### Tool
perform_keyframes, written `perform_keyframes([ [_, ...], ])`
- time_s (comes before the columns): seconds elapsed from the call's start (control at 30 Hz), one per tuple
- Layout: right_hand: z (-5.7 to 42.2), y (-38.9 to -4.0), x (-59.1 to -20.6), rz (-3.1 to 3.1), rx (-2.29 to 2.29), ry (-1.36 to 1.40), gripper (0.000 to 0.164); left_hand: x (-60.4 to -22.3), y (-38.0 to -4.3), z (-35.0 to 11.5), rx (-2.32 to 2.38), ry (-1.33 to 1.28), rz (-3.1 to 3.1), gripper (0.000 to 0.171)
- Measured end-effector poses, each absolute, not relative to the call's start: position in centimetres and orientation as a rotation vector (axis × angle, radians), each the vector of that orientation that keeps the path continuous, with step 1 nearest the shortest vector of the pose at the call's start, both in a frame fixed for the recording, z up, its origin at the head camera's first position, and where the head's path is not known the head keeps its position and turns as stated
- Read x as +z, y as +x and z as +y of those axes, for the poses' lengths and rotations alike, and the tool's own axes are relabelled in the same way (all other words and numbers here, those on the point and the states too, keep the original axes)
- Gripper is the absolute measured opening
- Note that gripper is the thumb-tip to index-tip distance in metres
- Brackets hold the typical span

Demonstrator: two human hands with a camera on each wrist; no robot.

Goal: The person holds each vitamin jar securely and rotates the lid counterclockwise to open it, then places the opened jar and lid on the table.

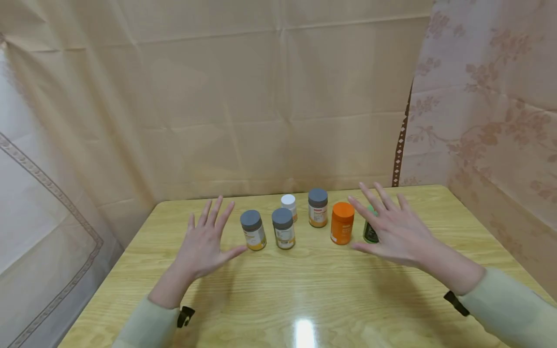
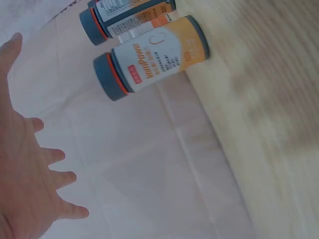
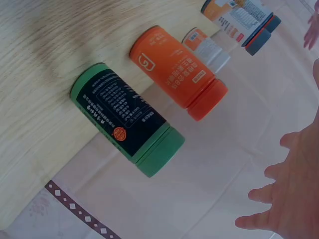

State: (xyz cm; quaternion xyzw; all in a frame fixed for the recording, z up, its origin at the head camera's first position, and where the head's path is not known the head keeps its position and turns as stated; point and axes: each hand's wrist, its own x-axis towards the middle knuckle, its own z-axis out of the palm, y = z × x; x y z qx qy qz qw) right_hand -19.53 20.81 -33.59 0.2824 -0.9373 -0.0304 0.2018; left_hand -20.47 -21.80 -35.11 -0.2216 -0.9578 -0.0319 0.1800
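Observation:
My left hand point(image 1: 204, 246) hovers with spread fingers over the table, just left of a grey-capped supplement bottle point(image 1: 253, 230). To the right of that bottle stands a second grey-capped bottle point(image 1: 284, 229). Behind them are a small white-capped bottle point(image 1: 288, 207) and a third grey-capped bottle point(image 1: 318, 208). An orange bottle point(image 1: 342, 223) stands farther right. My right hand point(image 1: 396, 232), fingers also spread, partly covers a green bottle with a dark label point(image 3: 124, 117) in the head view. Neither hand holds anything. All the bottles are upright with caps on.
The bottles stand on a light wood-grain table point(image 1: 278, 290), toward its far side. A beige cloth point(image 1: 261, 106) hangs behind the far edge. Floral cloth point(image 1: 491, 111) hangs at the right, and a white curtain point(image 1: 43, 227) at the left.

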Motion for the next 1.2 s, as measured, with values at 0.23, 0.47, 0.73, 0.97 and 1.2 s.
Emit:
perform_keyframes([
  [0.23, 19.9, -20.2, -33.4, -2.657, -0.05, 0.798, 0.094, -36.3, -21.5, -22.5, -0.35, -0.609, -2.754, 0.105],
  [0.47, 18.8, -21.1, -33.4, -2.718, 0.006, 0.809, 0.094, -38.0, -22.8, -22.4, -0.561, -0.576, -2.759, 0.108],
  [0.73, 17.9, -22.0, -34.0, -2.738, 0.049, 0.844, 0.093, -39.3, -24.3, -21.8, -0.949, -0.489, -2.795, 0.111],
  [0.97, 16.9, -22.7, -34.5, -2.745, 0.062, 0.872, 0.094, -40.4, -25.3, -21.4, -1.34, -0.477, -2.772, 0.112],
  [1.2, 15.9, -23.2, -35.0, -2.759, 0.105, 0.895, 0.093, -41.2, -26.3, -21.1, -1.605, -0.49, -2.728, 0.103],
])
